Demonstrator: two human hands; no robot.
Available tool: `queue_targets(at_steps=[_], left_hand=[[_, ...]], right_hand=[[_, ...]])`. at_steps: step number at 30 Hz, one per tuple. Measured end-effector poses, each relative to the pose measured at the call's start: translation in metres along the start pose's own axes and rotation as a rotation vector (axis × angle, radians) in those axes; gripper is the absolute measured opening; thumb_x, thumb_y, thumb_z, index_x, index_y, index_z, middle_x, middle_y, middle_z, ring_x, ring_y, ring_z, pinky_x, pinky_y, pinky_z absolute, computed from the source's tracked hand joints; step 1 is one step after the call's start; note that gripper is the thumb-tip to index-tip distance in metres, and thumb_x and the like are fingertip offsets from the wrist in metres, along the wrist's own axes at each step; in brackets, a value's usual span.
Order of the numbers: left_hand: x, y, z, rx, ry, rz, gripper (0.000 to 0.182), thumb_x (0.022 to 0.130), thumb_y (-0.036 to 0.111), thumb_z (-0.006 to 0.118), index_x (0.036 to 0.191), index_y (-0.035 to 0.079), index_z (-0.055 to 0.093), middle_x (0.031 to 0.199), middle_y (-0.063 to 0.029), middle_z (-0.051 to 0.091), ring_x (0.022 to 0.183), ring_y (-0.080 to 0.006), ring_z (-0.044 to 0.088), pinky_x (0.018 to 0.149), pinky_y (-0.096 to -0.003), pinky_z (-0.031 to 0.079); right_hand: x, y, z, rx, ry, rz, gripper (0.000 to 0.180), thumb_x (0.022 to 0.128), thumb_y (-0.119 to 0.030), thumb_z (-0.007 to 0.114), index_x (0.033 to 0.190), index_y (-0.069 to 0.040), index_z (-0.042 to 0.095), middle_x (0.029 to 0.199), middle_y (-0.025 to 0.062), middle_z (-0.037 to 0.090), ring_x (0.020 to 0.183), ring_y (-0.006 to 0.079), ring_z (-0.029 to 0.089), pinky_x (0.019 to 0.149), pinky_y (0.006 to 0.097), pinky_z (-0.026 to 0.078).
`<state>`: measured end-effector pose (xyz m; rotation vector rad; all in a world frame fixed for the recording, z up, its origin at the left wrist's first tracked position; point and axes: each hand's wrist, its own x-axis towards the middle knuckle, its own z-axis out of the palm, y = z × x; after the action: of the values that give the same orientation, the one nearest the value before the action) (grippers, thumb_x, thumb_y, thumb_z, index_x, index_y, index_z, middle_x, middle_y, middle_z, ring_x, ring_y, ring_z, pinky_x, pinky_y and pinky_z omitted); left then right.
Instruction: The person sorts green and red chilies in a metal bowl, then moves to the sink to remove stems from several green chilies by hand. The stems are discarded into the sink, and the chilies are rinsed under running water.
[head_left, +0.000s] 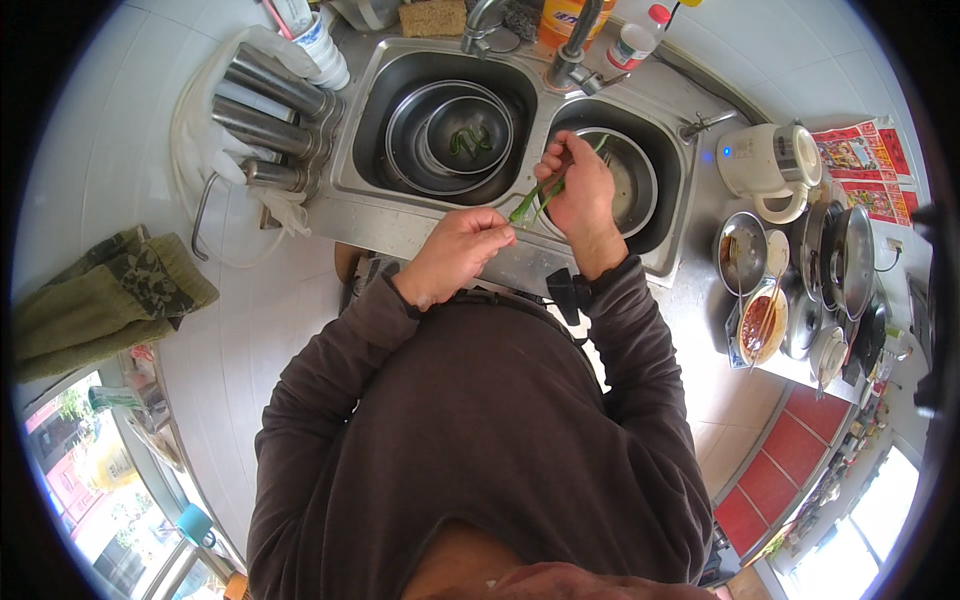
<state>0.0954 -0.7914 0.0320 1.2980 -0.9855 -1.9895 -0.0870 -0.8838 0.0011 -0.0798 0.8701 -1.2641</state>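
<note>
My left hand pinches the tip of a green vegetable stem or pod at the front of the divider between two sink basins. Beside it, over the front of the right basin, my right hand grips the other part of the greens, fingers curled. Below that hand a round metal basin rests in the right sink, partly hidden by it. In the left sink a large metal bowl holds a smaller metal bowl, in which several green peppers or pods lie.
Two faucets rise behind the sinks. A white electric kettle, bowls with chopsticks and stacked pans stand at the right. Left are a metal rack with a plastic bag and green towels.
</note>
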Motion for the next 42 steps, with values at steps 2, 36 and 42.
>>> queue_targets(at_steps=[2,36,42], left_hand=[[-0.001,-0.001,0.000,-0.037,-0.007,-0.001,0.021,0.104,0.023,0.063,0.097,0.004,0.067,0.069,0.0086,0.046,0.056,-0.0014,0.036,0.049,-0.0214,0.029],[-0.004,-0.012,-0.010,0.205,0.369,0.315,0.021,0.099,0.020,0.072,0.105,0.000,0.071,0.071,0.0052,0.058,0.059,-0.0022,0.045,0.052,-0.0240,0.036],[-0.008,-0.005,-0.013,-0.209,0.281,0.161,0.017,0.102,0.024,0.071,0.099,0.007,0.067,0.070,0.0104,0.048,0.057,-0.0001,0.036,0.049,-0.0217,0.028]], right_hand=[[0.008,-0.007,-0.010,0.041,0.032,-0.007,0.013,0.103,-0.016,0.055,0.099,-0.004,0.058,0.085,0.0048,0.056,0.069,0.0153,0.049,0.060,0.0317,0.041],[-0.066,0.010,-0.003,-1.461,-0.521,-0.298,0.024,0.097,-0.019,0.066,0.106,0.003,0.067,0.094,0.0270,0.069,0.089,0.0441,0.067,0.076,0.0459,0.052],[-0.072,0.009,-0.003,-1.488,-0.604,-0.279,0.025,0.097,-0.020,0.066,0.102,0.004,0.063,0.092,0.0265,0.067,0.087,0.0451,0.065,0.074,0.0479,0.050]])
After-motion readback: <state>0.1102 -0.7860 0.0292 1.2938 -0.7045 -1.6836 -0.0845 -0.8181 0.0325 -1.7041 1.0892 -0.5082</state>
